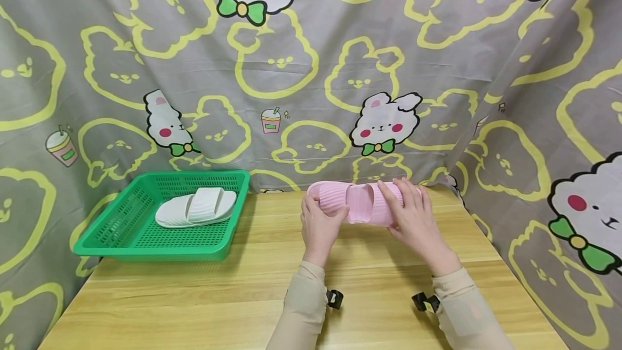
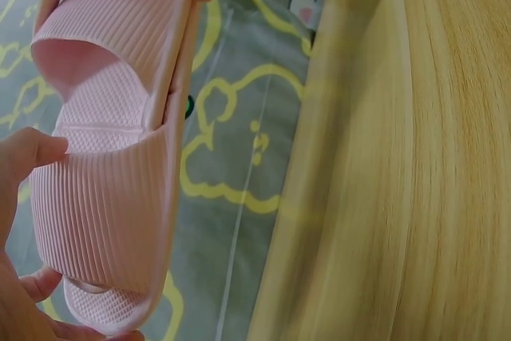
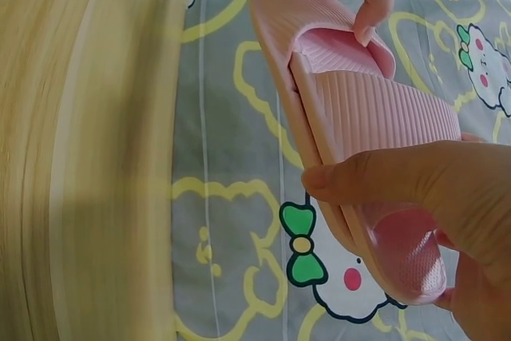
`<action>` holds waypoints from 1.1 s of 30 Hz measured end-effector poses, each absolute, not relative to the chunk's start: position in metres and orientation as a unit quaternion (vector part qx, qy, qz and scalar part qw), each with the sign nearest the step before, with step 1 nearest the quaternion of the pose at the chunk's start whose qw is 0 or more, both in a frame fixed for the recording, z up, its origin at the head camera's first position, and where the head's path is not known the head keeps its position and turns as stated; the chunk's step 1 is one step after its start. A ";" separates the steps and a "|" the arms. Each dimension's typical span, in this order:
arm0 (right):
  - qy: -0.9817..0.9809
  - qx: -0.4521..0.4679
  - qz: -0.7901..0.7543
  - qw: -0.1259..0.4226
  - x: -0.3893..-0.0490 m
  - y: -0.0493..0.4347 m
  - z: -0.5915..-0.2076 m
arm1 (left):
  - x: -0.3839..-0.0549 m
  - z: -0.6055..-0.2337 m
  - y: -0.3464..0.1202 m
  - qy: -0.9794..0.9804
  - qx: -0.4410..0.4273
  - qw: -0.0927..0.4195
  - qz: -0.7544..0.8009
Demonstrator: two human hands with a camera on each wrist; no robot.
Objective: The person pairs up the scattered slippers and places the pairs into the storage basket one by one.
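A pair of pink slippers (image 1: 332, 199) is held above the far part of the wooden table, long sides running left to right. The two ribbed straps show side by side, with the soles overlapped. My left hand (image 1: 320, 228) grips the left end, its thumb at the edge of the near strap (image 2: 100, 213) in the left wrist view. Around the right end curls my right hand (image 1: 415, 223); its thumb presses the side of the strap (image 3: 391, 113) in the right wrist view. Parts of the fingers behind the slippers are hidden.
At the left of the table (image 1: 184, 296) stands a green perforated basket (image 1: 225, 242). White slippers (image 1: 170, 210) lie in it, strap upward. A grey patterned curtain (image 1: 311, 80) hangs behind the table and along both sides.
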State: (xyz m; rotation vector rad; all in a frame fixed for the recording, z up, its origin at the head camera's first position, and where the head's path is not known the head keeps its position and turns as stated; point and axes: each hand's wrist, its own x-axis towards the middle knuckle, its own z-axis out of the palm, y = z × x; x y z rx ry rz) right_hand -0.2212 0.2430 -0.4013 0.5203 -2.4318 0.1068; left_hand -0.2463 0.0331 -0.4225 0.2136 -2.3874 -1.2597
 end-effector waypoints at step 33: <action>-0.924 0.203 0.027 0.324 -0.221 0.240 -0.403 | -0.245 -0.424 0.040 -0.875 0.063 0.212 -0.430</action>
